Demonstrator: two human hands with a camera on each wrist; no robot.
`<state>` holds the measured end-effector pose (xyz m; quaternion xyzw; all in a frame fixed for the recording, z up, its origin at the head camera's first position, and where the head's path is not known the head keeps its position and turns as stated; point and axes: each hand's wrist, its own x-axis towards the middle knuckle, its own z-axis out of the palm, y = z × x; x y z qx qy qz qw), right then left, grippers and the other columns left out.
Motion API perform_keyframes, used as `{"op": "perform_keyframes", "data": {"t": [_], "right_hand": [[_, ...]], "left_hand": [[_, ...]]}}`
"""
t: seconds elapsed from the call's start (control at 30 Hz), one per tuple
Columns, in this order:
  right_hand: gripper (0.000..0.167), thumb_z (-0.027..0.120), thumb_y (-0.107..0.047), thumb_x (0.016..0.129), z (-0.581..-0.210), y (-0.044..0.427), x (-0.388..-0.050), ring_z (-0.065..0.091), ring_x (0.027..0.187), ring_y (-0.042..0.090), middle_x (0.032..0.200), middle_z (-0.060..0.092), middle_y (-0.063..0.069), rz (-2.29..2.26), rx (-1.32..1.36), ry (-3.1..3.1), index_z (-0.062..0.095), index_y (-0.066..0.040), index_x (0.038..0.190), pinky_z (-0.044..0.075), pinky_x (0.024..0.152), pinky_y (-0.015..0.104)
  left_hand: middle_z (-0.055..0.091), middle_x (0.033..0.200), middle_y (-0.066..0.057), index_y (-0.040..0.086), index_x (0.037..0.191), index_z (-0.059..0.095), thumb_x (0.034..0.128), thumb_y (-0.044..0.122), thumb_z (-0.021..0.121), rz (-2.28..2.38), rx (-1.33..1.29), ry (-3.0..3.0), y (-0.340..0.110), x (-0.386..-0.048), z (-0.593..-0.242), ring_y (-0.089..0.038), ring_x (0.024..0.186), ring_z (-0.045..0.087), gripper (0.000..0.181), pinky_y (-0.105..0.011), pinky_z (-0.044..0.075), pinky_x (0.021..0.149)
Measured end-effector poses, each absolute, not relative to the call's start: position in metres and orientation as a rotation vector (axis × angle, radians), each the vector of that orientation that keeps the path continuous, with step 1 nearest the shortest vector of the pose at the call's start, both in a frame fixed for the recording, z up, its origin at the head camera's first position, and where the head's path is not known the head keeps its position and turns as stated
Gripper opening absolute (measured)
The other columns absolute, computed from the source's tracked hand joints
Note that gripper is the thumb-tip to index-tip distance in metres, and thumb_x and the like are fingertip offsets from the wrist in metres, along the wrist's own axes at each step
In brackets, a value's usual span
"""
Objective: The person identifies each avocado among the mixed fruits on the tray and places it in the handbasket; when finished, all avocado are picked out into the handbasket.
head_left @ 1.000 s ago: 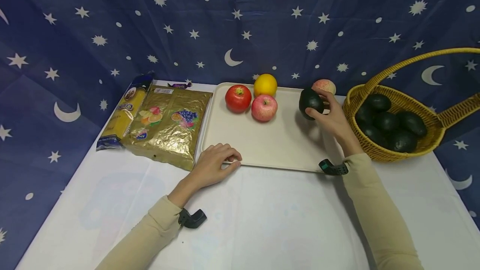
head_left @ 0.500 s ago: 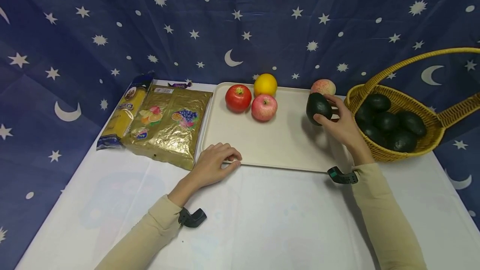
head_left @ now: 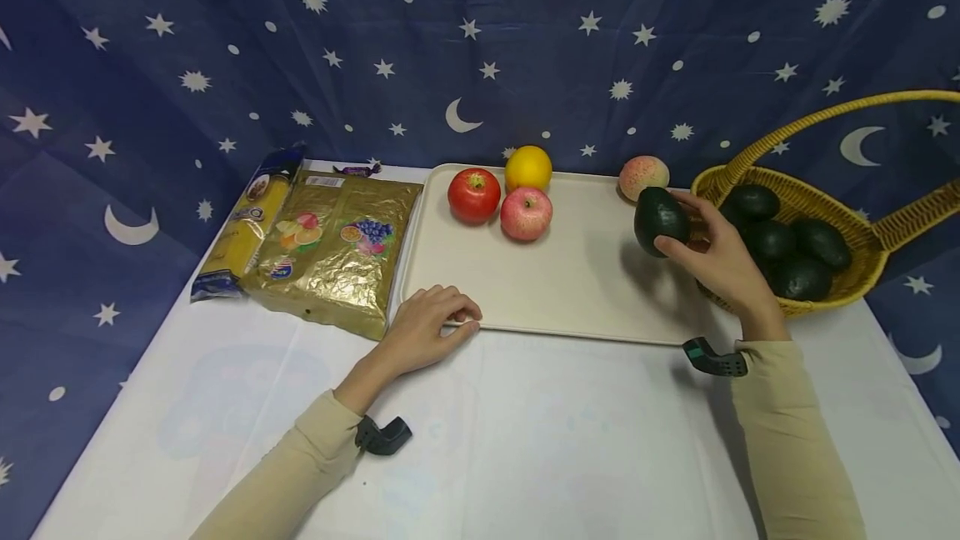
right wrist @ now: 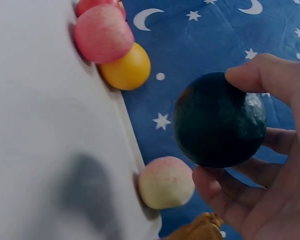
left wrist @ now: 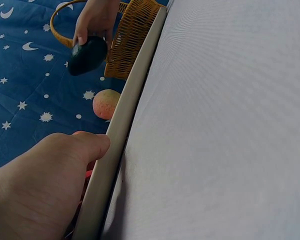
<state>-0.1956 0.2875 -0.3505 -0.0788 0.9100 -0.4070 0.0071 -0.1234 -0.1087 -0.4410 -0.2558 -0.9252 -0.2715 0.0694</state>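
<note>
A dark green avocado (head_left: 662, 222) is pinched between the thumb and fingers of my right hand (head_left: 723, 261), raised above the right end of the cream tray (head_left: 570, 290). The right wrist view shows the avocado (right wrist: 220, 120) apart from the tray, its shadow falling on the tray's surface. My left hand (head_left: 431, 327) rests on the tray's near left edge, fingers loosely bent over the rim. Beside the right hand stands a wicker basket (head_left: 862, 273) holding several more avocados (head_left: 821, 242). A peach (head_left: 643, 177) sits at the tray's far right corner.
A tomato (head_left: 474, 196), an apple (head_left: 527, 214) and an orange (head_left: 528, 167) cluster at the tray's far left. A gold bag (head_left: 337, 252), a pasta packet (head_left: 251, 227) and a purple-wrapped candy (head_left: 357, 170) lie left of it. The basket's tall handle (head_left: 810, 122) arches up.
My right hand has carried the avocado rightward and slightly nearer, away from the peach and toward the basket. My left hand has stayed on the tray edge.
</note>
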Motion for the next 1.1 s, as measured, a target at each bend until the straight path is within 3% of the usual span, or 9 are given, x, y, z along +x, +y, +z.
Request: {"op": "perform_keyframes", "data": {"t": [0.2,0.3,0.4,0.47,0.57,0.7,0.87,1.03,1.1], "right_hand": [[0.071,0.066,-0.035,0.087,-0.341,0.301,-0.191,0.047,0.119,0.026,0.144,0.039,0.01,-1.226,-0.258,2.836,0.026,-0.038,0.146,0.04,0.077,0.006],[0.072,0.066,-0.035,0.087,-0.335,0.309,-0.188,0.042,0.129,0.034,0.148,0.036,0.01,-1.182,-0.272,2.815,0.026,-0.038,0.146,0.044,0.089,0.014],[0.071,0.067,-0.034,0.087,-0.33,0.318,-0.184,0.039,0.132,0.036,0.149,0.034,0.012,-1.139,-0.277,2.798,0.026,-0.039,0.146,0.041,0.092,0.011],[0.072,0.066,-0.031,0.088,-0.328,0.326,-0.181,0.038,0.132,0.038,0.148,0.034,0.014,-1.135,-0.276,2.787,0.025,-0.038,0.146,0.04,0.091,0.009],[0.072,0.066,-0.03,0.088,-0.326,0.339,-0.177,0.038,0.131,0.038,0.147,0.034,0.014,-1.127,-0.245,2.802,0.024,-0.038,0.146,0.034,0.08,-0.001],[0.072,0.066,-0.026,0.088,-0.327,0.361,-0.172,0.043,0.124,0.017,0.143,0.034,0.009,-1.139,-0.199,2.842,0.025,-0.034,0.147,0.034,0.078,-0.001],[0.07,0.064,-0.024,0.09,-0.33,0.388,-0.165,0.039,0.104,-0.008,0.141,0.032,0.009,-1.17,-0.121,2.905,0.024,-0.026,0.148,0.033,0.075,0.0],[0.075,0.063,-0.036,0.089,-0.333,0.406,-0.164,0.035,0.095,-0.012,0.143,0.031,0.017,-0.994,-0.025,2.939,0.02,-0.026,0.15,0.033,0.067,0.003],[0.077,0.062,-0.039,0.089,-0.334,0.41,-0.163,0.043,0.103,0.0,0.142,0.031,0.021,-0.937,-0.017,2.913,0.018,-0.023,0.15,0.043,0.077,0.016]], "left_hand": [[0.059,0.085,0.014,0.028,0.096,0.067,0.089,0.033,0.062,-0.812,-0.783,-2.776,-0.108,-0.127,-0.439,-0.003,0.081,0.051,0.01,-0.025,0.038,0.073],[0.059,0.085,0.015,0.028,0.095,0.067,0.089,0.033,0.062,-0.816,-0.768,-2.774,-0.109,-0.127,-0.439,-0.002,0.081,0.051,0.01,-0.025,0.038,0.074],[0.058,0.084,0.016,0.029,0.095,0.066,0.0893,0.034,0.061,-0.814,-0.754,-2.789,-0.109,-0.127,-0.44,-0.001,0.081,0.05,0.01,-0.025,0.037,0.074],[0.057,0.084,0.016,0.03,0.095,0.066,0.0895,0.035,0.061,-0.815,-0.754,-2.797,-0.109,-0.127,-0.441,-0.001,0.081,0.05,0.01,-0.024,0.037,0.074],[0.057,0.084,0.017,0.03,0.096,0.066,0.0898,0.035,0.061,-0.816,-0.757,-2.802,-0.109,-0.126,-0.442,-0.001,0.081,0.05,0.01,-0.024,0.036,0.074],[0.057,0.084,0.016,0.03,0.096,0.066,0.0899,0.035,0.06,-0.819,-0.757,-2.811,-0.108,-0.124,-0.444,-0.002,0.081,0.05,0.01,-0.024,0.036,0.074],[0.056,0.084,0.017,0.03,0.096,0.066,0.0894,0.035,0.061,-0.819,-0.755,-2.821,-0.108,-0.123,-0.444,-0.001,0.081,0.049,0.009,-0.025,0.036,0.074],[0.057,0.084,0.017,0.031,0.095,0.066,0.0891,0.035,0.062,-0.813,-0.756,-2.816,-0.109,-0.124,-0.443,-0.001,0.081,0.05,0.008,-0.025,0.036,0.075],[0.056,0.084,0.017,0.031,0.095,0.065,0.0891,0.035,0.062,-0.809,-0.762,-2.811,-0.109,-0.125,-0.442,-0.001,0.081,0.05,0.009,-0.025,0.036,0.075]]}}
